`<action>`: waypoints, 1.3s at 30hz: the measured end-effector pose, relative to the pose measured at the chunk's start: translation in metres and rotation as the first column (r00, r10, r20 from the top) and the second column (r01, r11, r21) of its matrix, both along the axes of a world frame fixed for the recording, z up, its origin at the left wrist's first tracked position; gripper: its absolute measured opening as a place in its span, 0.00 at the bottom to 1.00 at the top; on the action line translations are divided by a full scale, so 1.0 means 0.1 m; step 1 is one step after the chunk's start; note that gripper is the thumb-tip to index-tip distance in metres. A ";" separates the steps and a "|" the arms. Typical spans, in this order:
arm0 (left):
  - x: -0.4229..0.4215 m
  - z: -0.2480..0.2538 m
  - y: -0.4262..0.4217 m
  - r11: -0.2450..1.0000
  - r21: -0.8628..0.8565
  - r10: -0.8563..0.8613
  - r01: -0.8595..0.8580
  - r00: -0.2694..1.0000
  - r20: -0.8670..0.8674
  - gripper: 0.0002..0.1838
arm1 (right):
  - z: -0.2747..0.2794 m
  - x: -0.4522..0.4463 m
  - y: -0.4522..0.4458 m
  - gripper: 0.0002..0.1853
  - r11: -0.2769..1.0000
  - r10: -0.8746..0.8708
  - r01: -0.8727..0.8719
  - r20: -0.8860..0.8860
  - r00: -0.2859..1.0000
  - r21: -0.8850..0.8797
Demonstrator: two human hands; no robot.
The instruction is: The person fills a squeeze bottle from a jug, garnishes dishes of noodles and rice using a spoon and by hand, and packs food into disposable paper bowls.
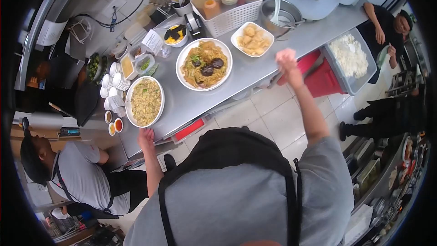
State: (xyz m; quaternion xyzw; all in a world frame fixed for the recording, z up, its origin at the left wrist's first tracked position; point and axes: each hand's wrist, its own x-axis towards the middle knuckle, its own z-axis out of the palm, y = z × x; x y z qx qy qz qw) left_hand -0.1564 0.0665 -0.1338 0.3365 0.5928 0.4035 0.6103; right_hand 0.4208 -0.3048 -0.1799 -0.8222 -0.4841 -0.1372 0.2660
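The left hand point(145, 139) is at the near rim of the rice bowl point(128, 105), on the left of the counter point(255, 73); I cannot tell whether it grips. The right hand point(287, 60), fingers seemingly bent, its grip unclear, hovers right of the square dish point(254, 54). Between these bowls stands the noodle bowl point(178, 66).

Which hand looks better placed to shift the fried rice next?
Likely the left hand: it is close by the fried rice, whereas the right hand is well away, out past the noodles.
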 end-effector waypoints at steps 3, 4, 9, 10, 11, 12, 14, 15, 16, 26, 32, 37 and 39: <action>0.21 -0.03 -0.38 0.993 0.102 -0.039 0.064 0.974 -0.223 0.15 | 0.04 0.78 -0.16 0.20 0.966 -0.254 0.249 0.091 0.963 0.064; 0.42 0.04 -0.56 0.988 0.135 -0.045 0.079 0.969 -0.242 0.10 | 0.15 0.93 -0.17 0.16 0.938 -0.345 0.343 0.180 0.921 0.041; 1.44 0.25 -1.10 0.870 -0.005 -0.492 0.494 0.867 -0.081 0.16 | -0.07 0.79 0.38 0.17 0.770 -0.627 0.638 0.199 0.753 0.010; 1.66 0.30 -1.18 0.832 -0.027 -0.553 0.554 0.833 0.012 0.20 | -0.08 0.57 0.51 0.18 0.815 -0.558 0.578 0.306 0.771 0.030; 1.85 0.30 -1.18 0.812 -0.041 -0.578 0.583 0.811 0.087 0.25 | -0.07 0.32 0.62 0.20 0.856 -0.485 0.515 0.411 0.772 0.041; 2.02 0.30 -1.17 0.789 -0.052 -0.598 0.612 0.785 0.165 0.30 | -0.02 0.00 0.68 0.21 0.890 -0.405 0.455 0.434 0.805 -0.014; 2.34 0.37 -1.14 0.839 -0.039 -0.515 0.542 0.816 0.261 0.28 | 0.03 -0.64 0.71 0.18 0.964 -0.232 0.266 0.440 0.868 -0.017; 2.45 0.37 -1.08 0.842 -0.039 -0.511 0.538 0.819 0.261 0.28 | 0.04 -0.88 0.71 0.15 0.990 -0.141 0.136 0.434 0.890 0.042; 2.54 0.36 -1.03 0.835 -0.024 -0.524 0.550 0.808 0.270 0.26 | 0.14 -1.10 0.69 0.13 0.988 0.038 -0.062 0.171 0.985 0.141; 2.67 0.22 -0.91 0.838 -0.081 -0.513 0.540 0.829 0.221 0.22 | 0.49 -1.40 1.45 0.15 0.880 0.348 0.103 -0.776 0.526 0.464; 2.37 0.07 -0.66 0.906 -0.152 -0.332 0.394 0.887 0.322 0.21 | 0.24 -1.99 1.23 0.20 0.873 0.487 -0.192 -0.780 0.394 0.448; 2.21 0.15 -0.57 0.942 -0.167 -0.234 0.292 0.925 0.299 0.23 | 0.24 -1.91 1.01 0.22 0.756 0.544 -0.546 0.117 0.831 0.360; 2.19 0.24 -0.63 0.945 -0.102 -0.274 0.310 0.924 0.266 0.21 | 0.41 -1.52 0.81 0.20 0.662 0.693 -0.545 -0.144 0.706 0.514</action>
